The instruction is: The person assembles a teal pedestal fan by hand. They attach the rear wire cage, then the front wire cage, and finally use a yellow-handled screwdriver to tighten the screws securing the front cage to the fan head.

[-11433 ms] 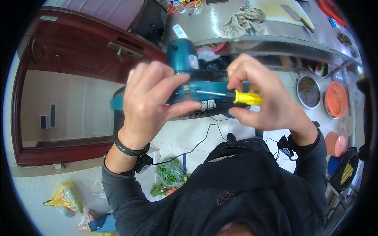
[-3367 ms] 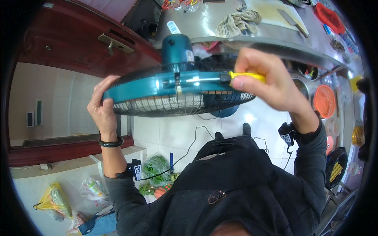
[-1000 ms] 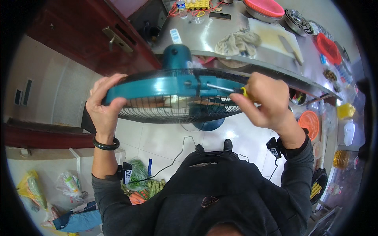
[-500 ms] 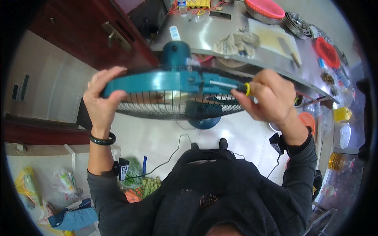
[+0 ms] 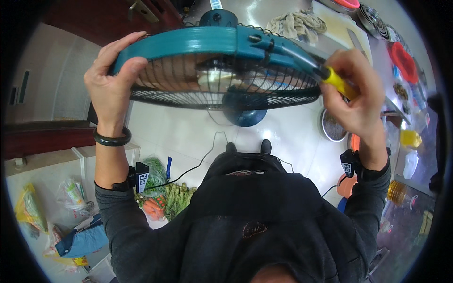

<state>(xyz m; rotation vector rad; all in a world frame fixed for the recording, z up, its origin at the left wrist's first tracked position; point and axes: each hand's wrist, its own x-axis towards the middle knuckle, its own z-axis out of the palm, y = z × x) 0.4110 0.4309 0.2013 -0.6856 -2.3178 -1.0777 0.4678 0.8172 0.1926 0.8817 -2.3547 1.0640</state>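
A teal fan (image 5: 203,45) with a black wire grille (image 5: 222,89) is held up in front of me, its round teal base (image 5: 244,111) hanging below. My left hand (image 5: 111,87) grips the left side of the teal rim. My right hand (image 5: 356,101) holds a screwdriver with a yellow and black handle (image 5: 336,81); its metal shaft points left to a clip on the rim's right side.
A steel counter (image 5: 264,12) beyond the fan carries a crumpled rag (image 5: 295,22), a cutting board and bowls. A dark wooden cabinet (image 5: 108,16) stands at upper left. Bags of vegetables (image 5: 163,193) lie on the white tiled floor, with a black cable (image 5: 198,165).
The fan has come closer and higher in view. My left hand stays on the rim's left edge, and my right hand keeps the screwdriver against the rim's right side.
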